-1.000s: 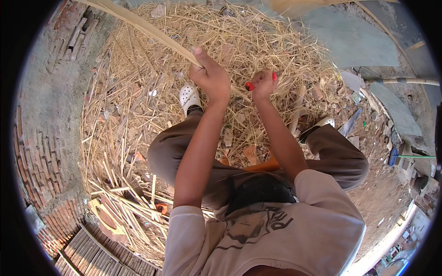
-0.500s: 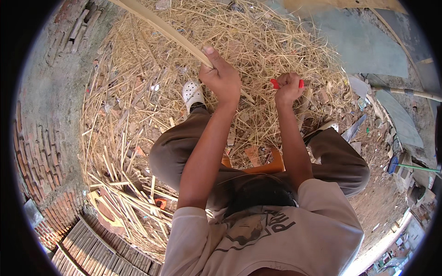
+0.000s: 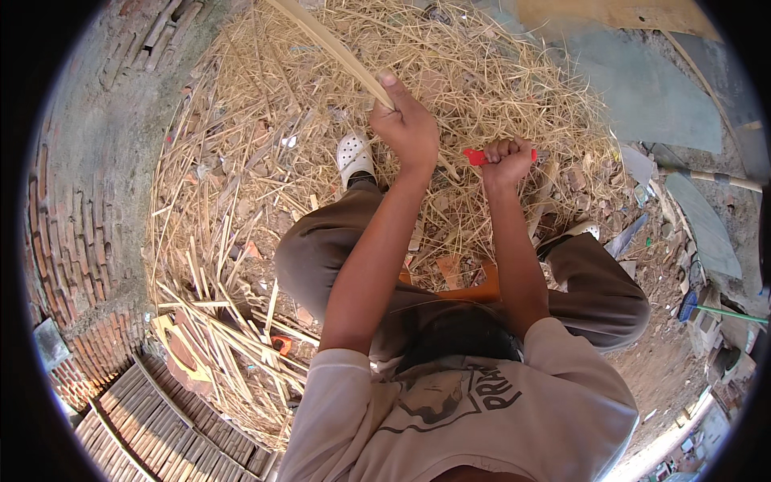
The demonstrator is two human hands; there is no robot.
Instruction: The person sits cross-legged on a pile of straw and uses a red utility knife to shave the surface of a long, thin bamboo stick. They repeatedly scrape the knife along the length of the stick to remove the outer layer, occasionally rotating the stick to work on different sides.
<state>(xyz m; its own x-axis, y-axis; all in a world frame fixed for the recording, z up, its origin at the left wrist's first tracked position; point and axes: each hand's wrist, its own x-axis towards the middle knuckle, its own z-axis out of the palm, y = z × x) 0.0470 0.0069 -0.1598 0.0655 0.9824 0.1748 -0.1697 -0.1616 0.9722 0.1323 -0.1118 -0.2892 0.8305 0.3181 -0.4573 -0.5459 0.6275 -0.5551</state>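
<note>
My left hand (image 3: 411, 135) is closed around a long pale bamboo strip (image 3: 337, 50), thumb laid along it. The strip slants up and to the left, out of the picture; a short, thin pale end (image 3: 446, 166) shows below the hand. My right hand (image 3: 507, 166) makes a fist around a red-handled tool (image 3: 475, 157), well apart from the strip. Red shows on both sides of the fist, and a greyish part juts out on the right, too small to name surely. Both hands are above a heap of thin shavings (image 3: 498, 88).
Pale split strips (image 3: 233, 333) lie in a pile at lower left, near a slatted bamboo bench (image 3: 173, 422). A brick wall (image 3: 68, 233) runs along the left. Grey sheets (image 3: 642, 96) lie at upper right. Between my legs is an orange-brown object (image 3: 474, 289).
Both hands and the strip appear further right, as does much of the scene. My right fist has turned, and more of the red handle shows on its left. Both grips are kept.
</note>
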